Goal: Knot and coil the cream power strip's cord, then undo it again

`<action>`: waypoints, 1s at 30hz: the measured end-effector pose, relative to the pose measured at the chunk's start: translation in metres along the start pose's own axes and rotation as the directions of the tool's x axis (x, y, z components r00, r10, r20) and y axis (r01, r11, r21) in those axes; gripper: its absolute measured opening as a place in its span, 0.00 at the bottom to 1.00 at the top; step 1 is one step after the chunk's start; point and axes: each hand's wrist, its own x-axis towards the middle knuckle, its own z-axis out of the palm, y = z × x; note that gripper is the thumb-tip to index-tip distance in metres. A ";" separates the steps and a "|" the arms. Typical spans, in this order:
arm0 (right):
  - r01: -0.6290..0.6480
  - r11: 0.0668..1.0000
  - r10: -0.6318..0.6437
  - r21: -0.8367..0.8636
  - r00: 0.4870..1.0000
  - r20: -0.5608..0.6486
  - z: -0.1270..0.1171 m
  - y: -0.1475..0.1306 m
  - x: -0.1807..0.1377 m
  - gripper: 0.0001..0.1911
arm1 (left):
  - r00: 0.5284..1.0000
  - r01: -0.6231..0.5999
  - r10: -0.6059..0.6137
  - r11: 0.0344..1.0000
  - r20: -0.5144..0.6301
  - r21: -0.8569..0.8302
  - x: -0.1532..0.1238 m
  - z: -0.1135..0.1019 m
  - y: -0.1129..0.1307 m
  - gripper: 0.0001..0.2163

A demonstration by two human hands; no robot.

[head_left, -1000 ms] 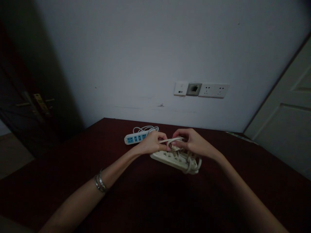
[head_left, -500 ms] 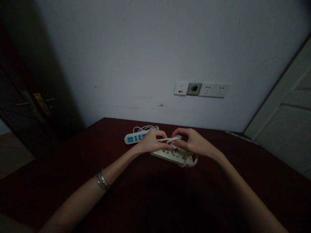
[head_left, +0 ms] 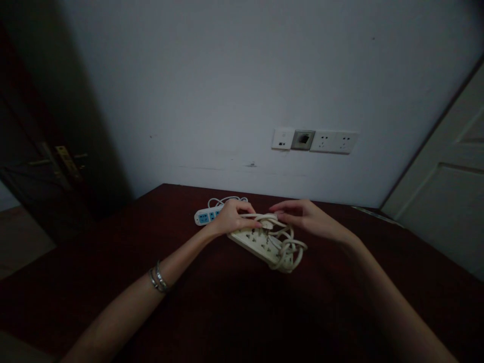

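I am curling my left hand [head_left: 232,217] around the far end of the cream power strip [head_left: 254,240], fingers bent over the top and the thumb pressing down on a strand of its cord [head_left: 290,248], so this hand is clamped on the strip. My left forearm is stretching in from the lower left, with the bracelets [head_left: 159,278] sitting at the wrist. My right hand [head_left: 304,220] is lying flatter, fingers reaching leftward over the cord loop near the plug [head_left: 267,221]; they are touching the cord, but I cannot tell whether they are pinching it. My right arm is coming in from the lower right, wrist a little raised. The strip is tilting between my hands just above the dark red table [head_left: 113,262], with the cord bunching in loose loops at its near end. Just behind my left hand a blue-and-white power strip [head_left: 206,217] is lying on the table. Further back, the wall sockets [head_left: 315,141] are sitting in the pale wall.
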 end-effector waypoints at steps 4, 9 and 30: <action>0.028 0.995 -0.016 0.097 0.992 -0.128 0.003 0.002 0.002 0.16 | 0.998 -0.030 0.030 1.000 -0.052 0.004 0.000 -0.003 0.001 0.09; 0.042 0.995 -0.018 0.088 0.966 -0.258 0.006 0.002 0.006 0.16 | 0.988 -0.094 0.103 0.992 -0.117 0.085 0.000 -0.002 0.000 0.10; 0.361 0.805 0.136 0.470 0.659 -0.740 0.001 0.000 0.012 0.26 | 0.932 0.057 -0.077 0.996 -0.354 -0.066 0.005 0.001 -0.008 0.12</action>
